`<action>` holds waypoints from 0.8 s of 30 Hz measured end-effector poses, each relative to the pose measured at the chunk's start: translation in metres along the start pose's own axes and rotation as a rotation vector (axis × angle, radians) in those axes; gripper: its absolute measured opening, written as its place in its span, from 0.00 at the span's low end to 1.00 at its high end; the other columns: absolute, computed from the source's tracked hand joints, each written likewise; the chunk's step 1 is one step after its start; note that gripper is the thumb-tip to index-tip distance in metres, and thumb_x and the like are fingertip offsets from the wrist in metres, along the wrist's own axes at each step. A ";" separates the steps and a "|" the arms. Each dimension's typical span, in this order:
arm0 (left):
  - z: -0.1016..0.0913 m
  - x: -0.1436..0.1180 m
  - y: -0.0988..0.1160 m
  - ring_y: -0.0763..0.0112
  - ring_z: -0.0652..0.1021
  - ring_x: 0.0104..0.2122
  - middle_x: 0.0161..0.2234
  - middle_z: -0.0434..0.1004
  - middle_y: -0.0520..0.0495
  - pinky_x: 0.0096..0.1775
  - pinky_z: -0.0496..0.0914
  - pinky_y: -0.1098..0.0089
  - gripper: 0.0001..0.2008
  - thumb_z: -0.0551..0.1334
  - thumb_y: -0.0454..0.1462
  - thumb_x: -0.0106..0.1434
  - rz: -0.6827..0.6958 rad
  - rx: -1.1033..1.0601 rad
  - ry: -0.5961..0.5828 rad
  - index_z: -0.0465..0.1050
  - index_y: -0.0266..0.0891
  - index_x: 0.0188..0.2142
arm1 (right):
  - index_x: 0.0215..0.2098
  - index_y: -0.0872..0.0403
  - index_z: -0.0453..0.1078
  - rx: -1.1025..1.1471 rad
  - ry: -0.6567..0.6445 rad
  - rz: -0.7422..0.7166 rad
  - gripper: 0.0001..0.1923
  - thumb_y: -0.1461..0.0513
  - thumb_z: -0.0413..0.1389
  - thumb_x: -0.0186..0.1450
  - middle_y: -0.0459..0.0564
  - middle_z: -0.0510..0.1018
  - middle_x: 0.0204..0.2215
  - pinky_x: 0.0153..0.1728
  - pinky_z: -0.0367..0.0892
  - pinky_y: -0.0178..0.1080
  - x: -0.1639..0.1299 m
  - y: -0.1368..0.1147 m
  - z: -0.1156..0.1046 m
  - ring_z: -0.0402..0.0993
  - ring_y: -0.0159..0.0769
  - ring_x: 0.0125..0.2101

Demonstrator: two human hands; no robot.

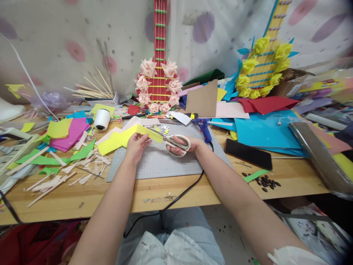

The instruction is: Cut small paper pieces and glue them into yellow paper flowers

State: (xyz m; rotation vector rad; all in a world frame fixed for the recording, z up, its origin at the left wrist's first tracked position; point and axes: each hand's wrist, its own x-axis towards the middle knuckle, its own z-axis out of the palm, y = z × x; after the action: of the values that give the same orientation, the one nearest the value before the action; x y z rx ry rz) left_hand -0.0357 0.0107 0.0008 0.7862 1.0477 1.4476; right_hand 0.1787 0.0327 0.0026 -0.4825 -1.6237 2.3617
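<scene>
Scissors [176, 144] gripped in right hand [183, 144], blades into yellow paper strip [129, 137] pinched by left hand [135, 144] over grey cutting mat [165, 163]. Keep strip taut, fingers clear of blades, cut w/ short straight snips.

Single head-worn view, looked forward and down, close above the hands, wall beyond them, lap beneath them.

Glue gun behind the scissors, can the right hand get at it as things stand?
Probably yes. The glue gun lies just beyond the right hand with nothing between, but that hand is full with the scissors.
</scene>
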 end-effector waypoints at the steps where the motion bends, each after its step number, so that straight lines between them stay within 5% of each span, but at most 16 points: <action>1: 0.000 0.000 0.000 0.77 0.75 0.26 0.26 0.72 0.54 0.32 0.71 0.72 0.17 0.70 0.36 0.40 -0.001 0.001 0.000 0.67 0.36 0.30 | 0.35 0.61 0.62 -0.006 0.007 0.001 0.24 0.49 0.37 0.66 0.40 0.57 0.17 0.16 0.48 0.28 0.000 0.001 -0.003 0.50 0.22 0.16; 5: -0.002 0.001 0.000 0.77 0.75 0.27 0.27 0.73 0.53 0.32 0.71 0.72 0.18 0.69 0.36 0.41 -0.007 0.025 -0.037 0.67 0.36 0.31 | 0.35 0.59 0.62 -0.045 0.054 0.009 0.26 0.45 0.40 0.63 0.39 0.57 0.16 0.15 0.48 0.29 -0.002 0.001 -0.007 0.49 0.23 0.15; 14: -0.001 -0.002 0.001 0.76 0.75 0.28 0.28 0.73 0.52 0.32 0.71 0.74 0.18 0.70 0.36 0.40 -0.010 0.005 -0.024 0.68 0.36 0.31 | 0.37 0.61 0.63 -0.069 -0.026 0.032 0.29 0.51 0.28 0.68 0.44 0.63 0.19 0.20 0.52 0.32 -0.013 -0.007 0.006 0.57 0.25 0.18; 24: 0.003 -0.003 -0.010 0.75 0.75 0.28 0.27 0.74 0.52 0.32 0.71 0.72 0.19 0.70 0.37 0.41 -0.025 0.104 -0.152 0.67 0.37 0.33 | 0.34 0.58 0.63 -0.064 0.090 0.069 0.31 0.51 0.24 0.67 0.47 0.65 0.19 0.23 0.56 0.33 -0.005 -0.006 0.009 0.60 0.28 0.20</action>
State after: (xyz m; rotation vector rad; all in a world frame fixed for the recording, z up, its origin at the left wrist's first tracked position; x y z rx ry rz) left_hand -0.0283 0.0076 -0.0073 0.9388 1.0190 1.2991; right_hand 0.1796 0.0250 0.0124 -0.6586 -1.6720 2.3059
